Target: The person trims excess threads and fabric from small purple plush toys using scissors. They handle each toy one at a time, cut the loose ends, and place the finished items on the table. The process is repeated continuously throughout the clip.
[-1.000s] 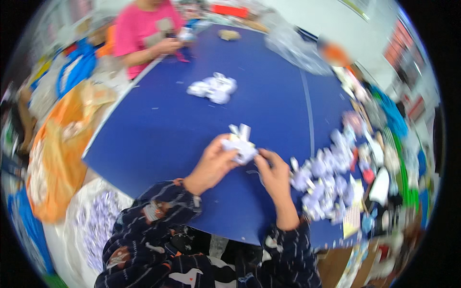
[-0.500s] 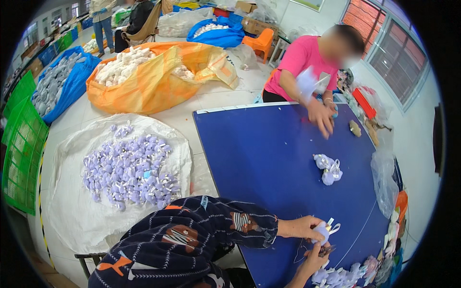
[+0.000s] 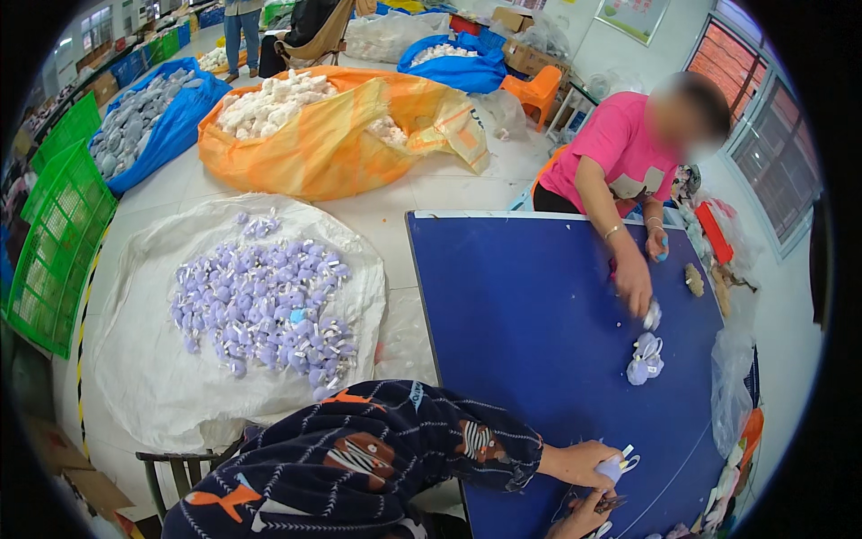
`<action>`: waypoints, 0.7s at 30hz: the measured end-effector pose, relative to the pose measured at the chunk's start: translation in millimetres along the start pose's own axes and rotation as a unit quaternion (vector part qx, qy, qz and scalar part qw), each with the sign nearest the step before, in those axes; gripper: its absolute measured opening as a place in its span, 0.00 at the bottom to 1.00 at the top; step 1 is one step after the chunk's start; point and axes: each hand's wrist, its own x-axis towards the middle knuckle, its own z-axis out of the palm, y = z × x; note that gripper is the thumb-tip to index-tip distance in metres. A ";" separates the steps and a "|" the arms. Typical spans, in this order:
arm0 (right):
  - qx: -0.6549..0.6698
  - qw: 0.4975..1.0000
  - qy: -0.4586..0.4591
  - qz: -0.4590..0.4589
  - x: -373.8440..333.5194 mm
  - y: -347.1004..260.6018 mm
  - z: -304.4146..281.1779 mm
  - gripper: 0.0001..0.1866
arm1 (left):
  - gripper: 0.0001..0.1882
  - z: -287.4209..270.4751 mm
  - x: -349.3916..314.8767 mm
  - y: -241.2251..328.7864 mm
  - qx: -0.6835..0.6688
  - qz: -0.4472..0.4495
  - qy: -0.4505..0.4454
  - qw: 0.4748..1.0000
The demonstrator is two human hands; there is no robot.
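My left hand [image 3: 579,464] is closed around a small lavender plush piece [image 3: 611,468], with a white loop and tag sticking out on its right. Just below, my right hand [image 3: 579,516] is closed on small dark scissors [image 3: 610,504], their shape partly hidden by the fingers. The two hands almost touch, low over the blue table [image 3: 530,323]. Farther up the table lies a small cluster of lavender plush pieces [image 3: 644,361]. A co-worker's hand [image 3: 634,286] is just above it, beside another pale plush piece [image 3: 653,314].
Left of the table, a white sheet [image 3: 135,341] on the floor bears a heap of lavender plush pieces [image 3: 260,305]. Behind it lie an orange sack [image 3: 314,171] and a blue sack [image 3: 175,148]. Green crates [image 3: 58,242] stand at left. A clear plastic bag [image 3: 732,386] hangs at the table's right edge.
The view has shifted, so the scene sits differently. The co-worker's hand has come down toward the cluster with a plush piece. My hands still hold the plush piece and scissors close together.
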 end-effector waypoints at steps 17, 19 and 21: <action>0.035 0.999 -0.011 0.038 0.9 8.8 -10.7 0.15 | 0.18 7.0 -1.0 7.2 -0.032 0.023 -0.010 0.999; 0.041 0.998 -0.009 0.043 -1.9 -1.8 -6.4 0.15 | 0.15 5.6 -2.0 8.4 -0.048 0.009 -0.017 0.999; 0.043 0.999 -0.009 0.025 -5.5 -5.4 -2.6 0.15 | 0.13 6.9 -2.6 8.2 -0.054 -0.002 -0.014 0.998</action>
